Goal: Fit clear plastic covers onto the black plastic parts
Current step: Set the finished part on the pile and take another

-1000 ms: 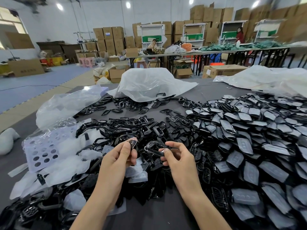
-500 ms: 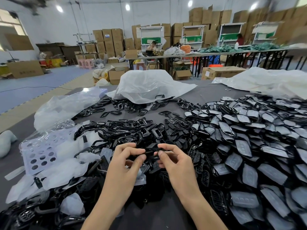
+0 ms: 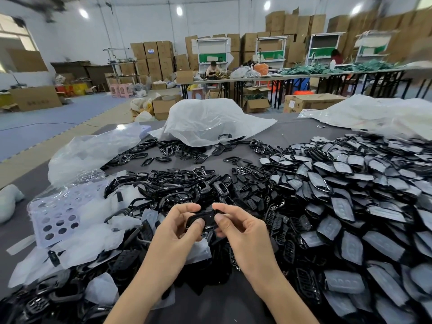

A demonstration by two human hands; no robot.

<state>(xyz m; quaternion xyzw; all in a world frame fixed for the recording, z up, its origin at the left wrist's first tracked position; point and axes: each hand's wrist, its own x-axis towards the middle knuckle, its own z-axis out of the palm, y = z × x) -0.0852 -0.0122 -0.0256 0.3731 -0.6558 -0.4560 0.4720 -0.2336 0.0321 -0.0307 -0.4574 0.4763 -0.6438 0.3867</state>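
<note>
Head view: left hand (image 3: 177,232) and right hand (image 3: 243,232) hold one black part (image 3: 201,217) between them above the heap (image 3: 177,190) on the surface (image 3: 292,134), fingers clamped on its ends. Uneven thumb pressure could seat a cover crooked. A loosened pinch could drop the part among its look-alikes.

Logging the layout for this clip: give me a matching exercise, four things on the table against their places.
1 black part
2 perforated tray
3 white bag
4 pile of covered parts

a right side of table
b left side of table
c pinched between left hand and right hand
d far middle of table

Pairs: 1-c, 2-b, 3-d, 4-a
</note>
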